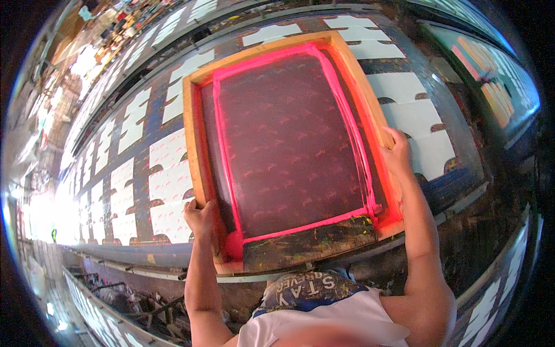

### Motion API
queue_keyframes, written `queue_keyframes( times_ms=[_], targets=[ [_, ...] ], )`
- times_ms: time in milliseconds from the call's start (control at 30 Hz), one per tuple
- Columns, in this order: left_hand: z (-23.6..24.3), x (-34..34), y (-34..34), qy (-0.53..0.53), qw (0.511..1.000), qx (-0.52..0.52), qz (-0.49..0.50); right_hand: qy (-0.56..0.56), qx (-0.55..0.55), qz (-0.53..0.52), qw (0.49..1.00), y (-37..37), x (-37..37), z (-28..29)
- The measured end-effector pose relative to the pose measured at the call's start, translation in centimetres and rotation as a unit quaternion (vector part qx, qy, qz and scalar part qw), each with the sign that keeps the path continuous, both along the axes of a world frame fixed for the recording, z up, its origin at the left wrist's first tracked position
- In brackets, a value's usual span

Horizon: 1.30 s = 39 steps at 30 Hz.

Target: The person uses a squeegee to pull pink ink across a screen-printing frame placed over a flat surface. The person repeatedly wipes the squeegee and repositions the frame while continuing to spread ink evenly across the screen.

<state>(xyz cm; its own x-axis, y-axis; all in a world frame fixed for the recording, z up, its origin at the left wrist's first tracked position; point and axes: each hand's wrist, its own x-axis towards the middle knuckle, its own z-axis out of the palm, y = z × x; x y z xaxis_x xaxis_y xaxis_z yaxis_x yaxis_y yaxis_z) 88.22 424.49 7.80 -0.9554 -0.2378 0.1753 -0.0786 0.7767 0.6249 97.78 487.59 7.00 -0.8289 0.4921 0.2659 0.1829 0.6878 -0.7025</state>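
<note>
The left hand [200, 217] is curled nearly closed around the left rail of a wooden screen frame [189, 127], toward its near end. The right hand [397, 152] sits farther up, about midway along the opposite rail, fingers bent over the wood and partly closed; its underside is hidden. With the grips staggered like this, the frame could twist, so equal pressure from both sides looks worthwhile, with wrists firm and the frame kept level.

Inside the rails, the dark mesh [289, 144] is bordered by wet-looking bright pink ink [226, 162], thickest around the near corners. Fingertips are best kept on the outer wood, and any tilt small, so the ink doesn't run.

The frame is over the tabletop [462, 139], right in front of the person; whether it rests flat or is slightly raised, I cannot tell. White cut pieces [407, 87] lie beyond its right rail, and pieces with small pink marks [167, 165] lie beside its left one. A straight, drag-free movement would be the safest for both, since sliding could smear or shift them.
</note>
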Motion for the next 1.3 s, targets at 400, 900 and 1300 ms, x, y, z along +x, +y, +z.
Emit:
queue_keyframes(
  times_ms=[400, 900, 1300],
  targets=[
    [-1.0, -0.5, 0.8, -0.134, 0.99, -0.034, 0.027, -0.052, 0.175, 0.062, 0.981, -5.3, 4.8, 1.2],
    [-0.5, 0.4, 1.4, -0.07, 0.997, -0.009, -0.016, -0.088, 0.246, 0.399, 0.879, -25.4, 13.3, 9.7],
    [-2.0, 0.5, 1.4, 0.021, 0.999, 0.024, -0.032, -0.255, 0.206, 0.402, 0.855, -27.6, 9.0, 9.4]
  ],
)
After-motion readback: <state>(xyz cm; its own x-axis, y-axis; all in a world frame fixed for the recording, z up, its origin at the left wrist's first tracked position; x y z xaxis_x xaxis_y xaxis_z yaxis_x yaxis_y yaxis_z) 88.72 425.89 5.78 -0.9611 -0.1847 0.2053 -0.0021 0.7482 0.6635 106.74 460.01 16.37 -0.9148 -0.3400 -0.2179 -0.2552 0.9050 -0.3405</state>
